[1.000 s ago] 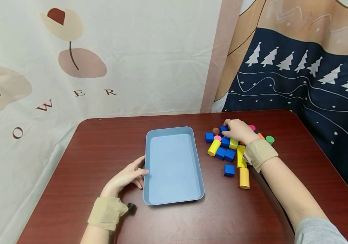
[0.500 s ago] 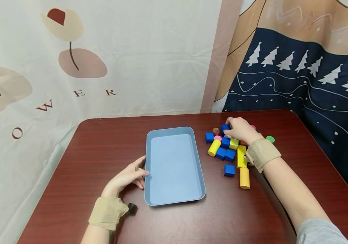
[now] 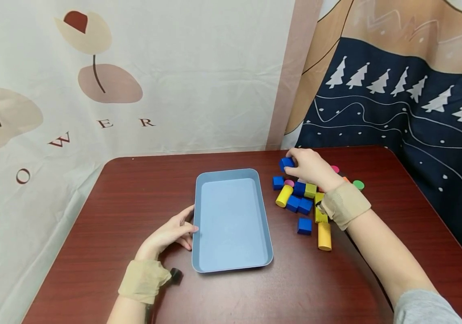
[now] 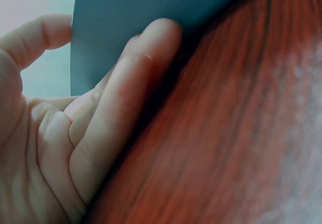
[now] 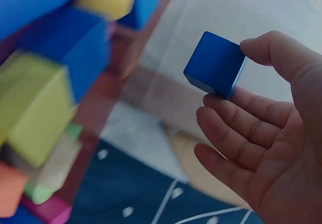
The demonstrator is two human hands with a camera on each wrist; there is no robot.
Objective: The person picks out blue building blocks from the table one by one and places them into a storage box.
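Thumb and fingertips of my right hand (image 3: 311,168) pinch a blue cube block (image 3: 286,164) at the back of the block pile. In the right wrist view this blue cube block (image 5: 214,63) is held up clear of the others; the lower fingers curl loosely below it. My left hand (image 3: 170,231) holds the left side of the light blue tray (image 3: 233,220), thumb at the rim. Its fingers (image 4: 121,93) lie against the tray's outer wall (image 4: 115,27) in the left wrist view. Nothing lies in the tray.
Several blue cubes (image 3: 305,226), yellow cylinders (image 3: 324,236) and a yellow block (image 3: 320,209) lie right of the tray. A green piece (image 3: 358,185) and a pink piece (image 3: 335,169) sit behind the right wrist. Curtains hang behind the brown table (image 3: 154,184).
My right hand has lifted the blue cube block from the pile and shifted left and back, now covering the brown piece's spot. My left hand and the tray have barely moved.
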